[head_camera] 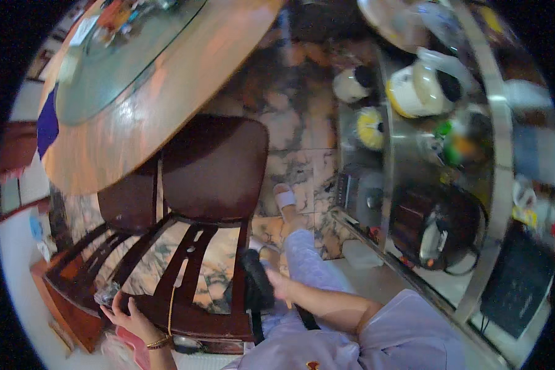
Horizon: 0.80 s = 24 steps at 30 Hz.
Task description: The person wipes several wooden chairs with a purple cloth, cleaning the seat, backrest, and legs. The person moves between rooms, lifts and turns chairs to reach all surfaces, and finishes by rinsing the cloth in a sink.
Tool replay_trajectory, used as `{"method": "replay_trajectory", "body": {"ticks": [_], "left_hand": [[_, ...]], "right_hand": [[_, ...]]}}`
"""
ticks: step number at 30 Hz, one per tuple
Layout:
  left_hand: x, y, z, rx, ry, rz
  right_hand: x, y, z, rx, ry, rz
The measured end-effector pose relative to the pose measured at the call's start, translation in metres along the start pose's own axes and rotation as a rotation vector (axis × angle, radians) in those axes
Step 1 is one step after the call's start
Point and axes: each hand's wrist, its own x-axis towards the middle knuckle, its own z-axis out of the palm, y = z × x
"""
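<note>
My left hand (132, 319), with a beaded bracelet at the wrist, reaches over the top rail of a dark wooden chair (189, 259). Its fingers are spread beside a crumpled clear plastic piece (106, 292); whether they grip it is unclear. My right hand (279, 283) is against the right side of a black, rounded object (258, 282) and seems to hold it, though the fingers are partly hidden. Black straps (257, 326) run below that object, in front of my light-coloured clothes.
A round wooden table (185, 88) with a glass turntable (134, 78) overhangs the dark seats (215, 171). On the right, a metal shelf rack (498, 138) holds a white-and-yellow container (411, 92) and a dark appliance (411, 212). Marble-patterned tiles (289, 115) lie between. A pink plastic item (136, 347) is lower left.
</note>
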Motion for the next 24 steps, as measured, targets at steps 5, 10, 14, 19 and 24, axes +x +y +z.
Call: {"method": "replay_trajectory", "body": {"ticks": [5, 10, 14, 19, 24], "left_hand": [[0.013, -0.007, -0.010, -0.234, -0.162, -0.131], [0.055, -0.004, -0.050, 0.291, -0.049, 0.486], [0.053, -0.017, -0.055, -0.098, -0.436, 0.257], [0.047, 0.146, -0.061, 0.234, -0.393, 0.979], [0.026, 0.235, -0.001, -0.059, -0.772, 1.038]], "right_hand": [[0.021, 0.042, 0.026, 0.145, -0.058, -0.369], [-0.019, 0.020, 0.066, 0.017, 0.131, -0.606], [-0.093, -0.010, 0.151, -0.084, 0.272, -0.661], [-0.082, -0.166, 0.077, -0.222, -0.003, -0.910], [-0.124, -0.249, 0.235, -0.257, 0.206, -1.034]]}}
